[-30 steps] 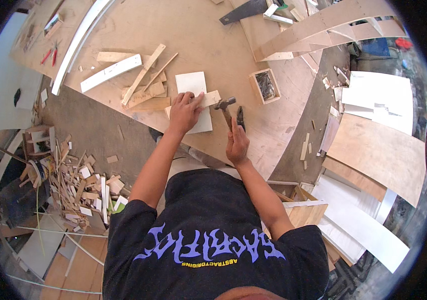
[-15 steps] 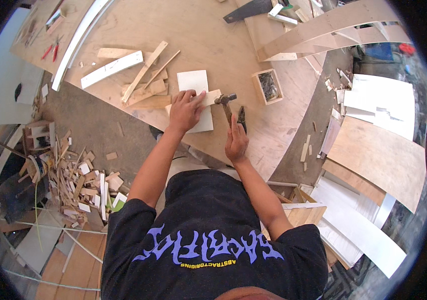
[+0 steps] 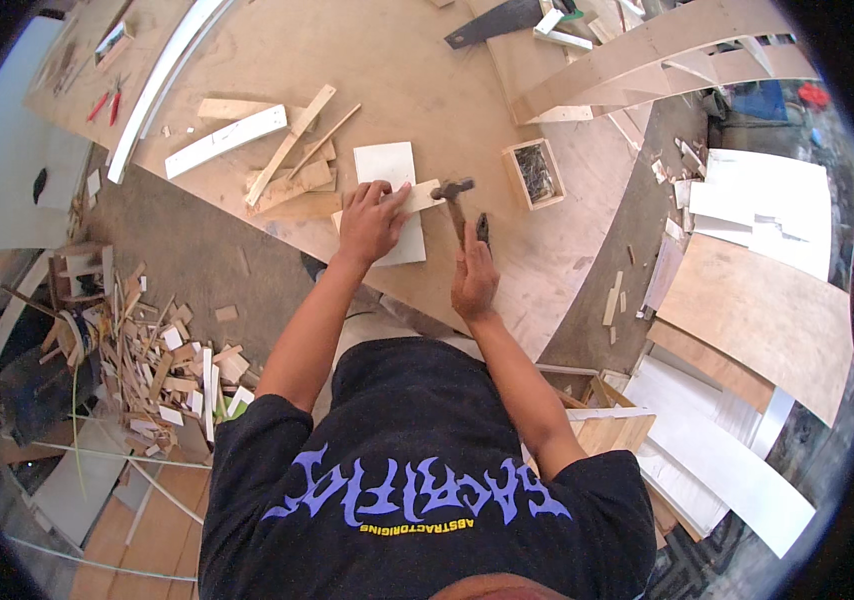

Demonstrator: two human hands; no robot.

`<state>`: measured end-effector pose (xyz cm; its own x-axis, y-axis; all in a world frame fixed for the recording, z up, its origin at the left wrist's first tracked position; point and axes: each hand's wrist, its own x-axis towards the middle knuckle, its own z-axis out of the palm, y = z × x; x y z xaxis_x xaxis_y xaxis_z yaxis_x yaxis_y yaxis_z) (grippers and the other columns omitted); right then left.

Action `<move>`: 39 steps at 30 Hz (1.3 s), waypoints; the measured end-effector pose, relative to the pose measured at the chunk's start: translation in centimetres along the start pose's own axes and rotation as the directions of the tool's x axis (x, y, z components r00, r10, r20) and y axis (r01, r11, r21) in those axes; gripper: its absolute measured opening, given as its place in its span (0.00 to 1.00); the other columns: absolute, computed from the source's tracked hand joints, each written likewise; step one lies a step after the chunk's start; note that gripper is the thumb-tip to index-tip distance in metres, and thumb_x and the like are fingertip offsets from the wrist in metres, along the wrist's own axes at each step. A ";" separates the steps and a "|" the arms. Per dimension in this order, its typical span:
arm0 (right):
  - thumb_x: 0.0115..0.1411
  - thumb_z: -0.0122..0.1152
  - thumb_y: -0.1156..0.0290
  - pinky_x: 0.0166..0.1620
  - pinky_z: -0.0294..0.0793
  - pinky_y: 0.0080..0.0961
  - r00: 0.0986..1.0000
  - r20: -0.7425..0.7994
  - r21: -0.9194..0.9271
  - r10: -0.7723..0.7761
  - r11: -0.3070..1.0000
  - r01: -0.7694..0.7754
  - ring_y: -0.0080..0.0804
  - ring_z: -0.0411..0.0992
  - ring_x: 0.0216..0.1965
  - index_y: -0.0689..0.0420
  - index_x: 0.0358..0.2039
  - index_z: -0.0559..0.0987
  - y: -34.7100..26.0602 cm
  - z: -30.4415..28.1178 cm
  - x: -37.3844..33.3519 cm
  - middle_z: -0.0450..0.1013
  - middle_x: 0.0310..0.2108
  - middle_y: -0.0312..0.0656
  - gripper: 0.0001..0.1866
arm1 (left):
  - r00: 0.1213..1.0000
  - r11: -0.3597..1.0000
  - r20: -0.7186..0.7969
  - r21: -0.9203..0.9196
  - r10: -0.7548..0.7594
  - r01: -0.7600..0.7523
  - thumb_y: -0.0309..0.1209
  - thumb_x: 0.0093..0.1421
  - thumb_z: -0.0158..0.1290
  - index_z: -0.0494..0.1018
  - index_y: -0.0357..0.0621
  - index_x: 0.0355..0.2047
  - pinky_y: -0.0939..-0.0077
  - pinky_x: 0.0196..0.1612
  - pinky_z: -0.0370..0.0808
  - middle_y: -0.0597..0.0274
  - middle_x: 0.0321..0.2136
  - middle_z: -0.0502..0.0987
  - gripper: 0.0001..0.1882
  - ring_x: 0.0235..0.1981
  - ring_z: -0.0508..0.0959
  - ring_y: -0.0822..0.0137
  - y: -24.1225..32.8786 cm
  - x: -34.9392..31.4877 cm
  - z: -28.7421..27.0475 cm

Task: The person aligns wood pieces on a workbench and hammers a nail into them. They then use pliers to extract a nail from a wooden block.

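Nailing appears under way: the left hand (image 3: 370,222) is pressing the wood strip (image 3: 417,197) flat, while the right hand (image 3: 474,278) is gripping the hammer (image 3: 455,200), its head resting at the strip's end, mid-frame.

l hand (image 3: 371,222) flat, fingers spread; r hand (image 3: 474,280) fisted.
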<state>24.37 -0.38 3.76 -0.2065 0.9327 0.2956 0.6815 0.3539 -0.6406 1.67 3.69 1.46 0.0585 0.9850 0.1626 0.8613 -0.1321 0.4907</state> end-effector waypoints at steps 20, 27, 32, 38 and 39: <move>0.72 0.50 0.71 0.44 0.76 0.47 0.999 -0.014 0.007 -0.050 0.999 0.051 0.59 0.76 0.42 0.62 0.70 0.66 0.7 1.0 -1.4 0.76 0.44 0.60 0.27 | 1.000 1.000 0.012 -0.004 -0.001 0.001 0.37 0.56 0.64 0.77 0.60 0.61 0.58 0.56 0.69 0.61 0.47 0.75 0.30 0.51 0.73 0.56 0.3 -0.3 -0.2; 0.71 0.50 0.69 0.40 0.75 0.47 0.999 -0.050 0.063 -0.007 0.998 0.010 0.55 0.76 0.39 0.57 0.73 0.61 -0.1 0.9 -1.5 0.75 0.38 0.56 0.30 | 1.000 1.000 -0.010 -0.006 -0.006 0.006 0.37 0.57 0.64 0.77 0.61 0.60 0.58 0.56 0.68 0.62 0.47 0.75 0.28 0.51 0.73 0.56 0.2 0.1 -0.2; 0.71 0.51 0.69 0.38 0.74 0.48 0.977 0.146 -0.025 0.153 0.988 -0.151 0.54 0.73 0.34 0.57 0.73 0.62 0.3 -0.3 -2.1 0.72 0.34 0.53 0.31 | 0.999 1.000 0.020 -0.011 -0.029 0.029 0.36 0.57 0.64 0.77 0.62 0.61 0.56 0.56 0.68 0.61 0.48 0.75 0.29 0.52 0.73 0.55 0.3 -0.3 -0.1; 0.69 0.51 0.76 0.39 0.75 0.43 0.995 0.104 -0.085 -0.009 0.996 0.018 0.51 0.75 0.36 0.60 0.70 0.66 0.5 0.0 -2.4 0.75 0.37 0.52 0.29 | 1.000 1.000 0.006 -0.018 -0.014 0.014 0.36 0.57 0.64 0.77 0.61 0.61 0.56 0.56 0.69 0.60 0.47 0.75 0.28 0.51 0.73 0.55 0.6 -0.4 -0.1; 0.69 0.52 0.74 0.38 0.76 0.45 0.994 0.110 -0.088 0.018 0.996 -0.008 0.52 0.75 0.36 0.57 0.71 0.65 0.7 0.5 -2.4 0.74 0.37 0.52 0.29 | 1.000 1.000 0.003 -0.024 -0.017 0.018 0.37 0.57 0.63 0.77 0.61 0.60 0.56 0.56 0.69 0.59 0.47 0.75 0.28 0.51 0.73 0.55 0.3 -0.3 -0.1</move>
<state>24.95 -2.39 2.23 -0.2701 0.9410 0.2040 0.7425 0.3385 -0.5780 1.89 3.39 1.68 0.0450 0.9874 0.1514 0.8496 -0.1175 0.5142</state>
